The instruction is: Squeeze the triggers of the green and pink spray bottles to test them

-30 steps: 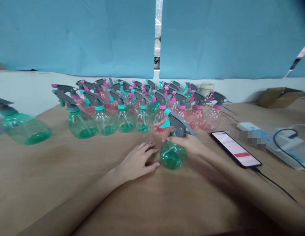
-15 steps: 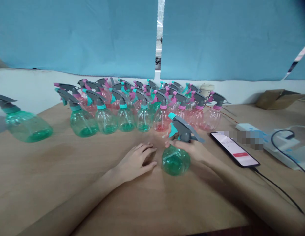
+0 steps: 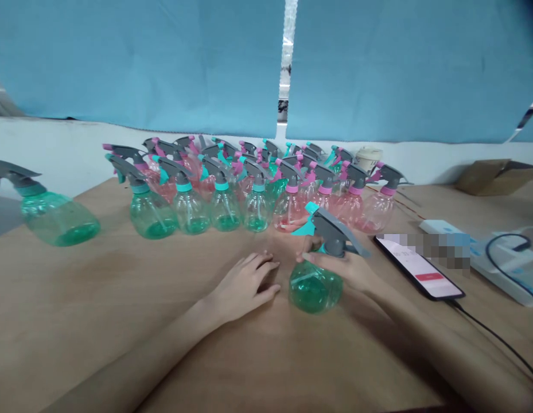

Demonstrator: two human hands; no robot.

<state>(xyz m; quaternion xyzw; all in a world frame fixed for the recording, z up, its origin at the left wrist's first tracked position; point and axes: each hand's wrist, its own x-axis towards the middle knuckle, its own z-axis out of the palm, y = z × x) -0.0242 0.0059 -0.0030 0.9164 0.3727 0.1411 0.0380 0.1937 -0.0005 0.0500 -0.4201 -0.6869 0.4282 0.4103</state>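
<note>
My right hand (image 3: 350, 268) grips a green spray bottle (image 3: 315, 289) round its neck, below a grey sprayer head with a turquoise nozzle and trigger. The bottle leans slightly, and a thumb and fingers show at its collar. To its left, my left hand (image 3: 248, 287) rests on the wooden table (image 3: 232, 367), fingers loosely spread and holding nothing. Beyond both hands stand several spray bottles in rows, among them a green bottle (image 3: 225, 215) with a turquoise collar and a pink bottle (image 3: 288, 213) with a pink collar.
Another green spray bottle (image 3: 59, 221) stands alone at the far left. On the right lie a phone (image 3: 421, 272) with its cable and a white power strip (image 3: 485, 258). Farther back are a cardboard box (image 3: 492, 176) and a pale cup (image 3: 368, 158) by the wall.
The whole view has shifted slightly, so things appear a little farther right. My right hand still holds the green bottle, and my left hand stays on the table.
</note>
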